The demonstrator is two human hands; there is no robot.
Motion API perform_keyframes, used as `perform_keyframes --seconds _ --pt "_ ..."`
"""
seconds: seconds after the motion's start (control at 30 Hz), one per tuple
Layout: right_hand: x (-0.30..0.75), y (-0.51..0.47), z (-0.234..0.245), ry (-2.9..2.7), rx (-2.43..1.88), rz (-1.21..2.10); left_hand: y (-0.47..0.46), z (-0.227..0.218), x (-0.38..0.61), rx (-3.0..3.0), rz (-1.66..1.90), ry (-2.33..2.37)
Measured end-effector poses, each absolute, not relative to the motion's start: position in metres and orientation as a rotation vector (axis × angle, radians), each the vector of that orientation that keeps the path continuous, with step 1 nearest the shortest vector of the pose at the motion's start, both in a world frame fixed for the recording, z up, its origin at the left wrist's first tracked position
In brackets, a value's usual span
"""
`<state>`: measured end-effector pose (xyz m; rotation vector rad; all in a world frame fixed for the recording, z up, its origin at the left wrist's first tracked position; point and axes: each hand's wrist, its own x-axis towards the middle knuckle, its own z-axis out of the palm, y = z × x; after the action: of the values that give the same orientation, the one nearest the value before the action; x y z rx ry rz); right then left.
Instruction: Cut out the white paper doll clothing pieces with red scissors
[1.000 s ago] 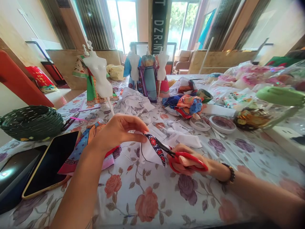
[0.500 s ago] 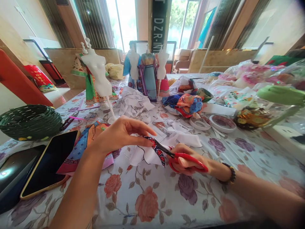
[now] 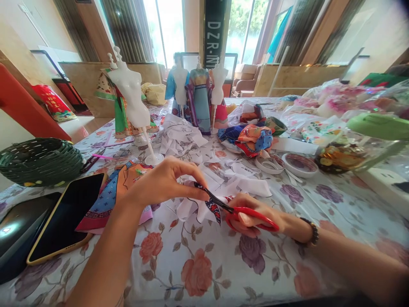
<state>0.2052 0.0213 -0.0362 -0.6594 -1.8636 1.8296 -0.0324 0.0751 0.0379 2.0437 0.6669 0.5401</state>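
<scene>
My left hand (image 3: 171, 181) pinches a small patterned piece of fabric (image 3: 213, 209), dark with red and white figures, between thumb and fingers. Wrapped round the red handles of a pair of scissors (image 3: 251, 216) is my right hand (image 3: 252, 209). The dark blades lie along the fabric and point toward my left fingertips. White scraps (image 3: 188, 209) lie under and behind the fabric. Left of my left hand, an orange, blue and pink doll garment (image 3: 108, 196) is spread flat, partly behind my forearm.
A white mannequin (image 3: 128, 94) stands behind my left hand, with dressed ones (image 3: 200, 102) farther back. Phone (image 3: 68, 217) and green basket (image 3: 41, 162) are at left. Tape rolls (image 3: 300, 164), bundled cloth (image 3: 252, 136) and a green lamp (image 3: 377, 125) sit right.
The scissor blades have moved slightly up and left along the fabric, closer to my left fingertips. Both hands keep their grips, and the left has shifted only a little.
</scene>
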Motion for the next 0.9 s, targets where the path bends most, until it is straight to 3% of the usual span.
perform_keyframes --seconds 0.9 --pt "0.213 0.021 -0.009 -2.033 -0.727 1.925 0.071 0.037 -0.026 2.089 0.436 0.675"
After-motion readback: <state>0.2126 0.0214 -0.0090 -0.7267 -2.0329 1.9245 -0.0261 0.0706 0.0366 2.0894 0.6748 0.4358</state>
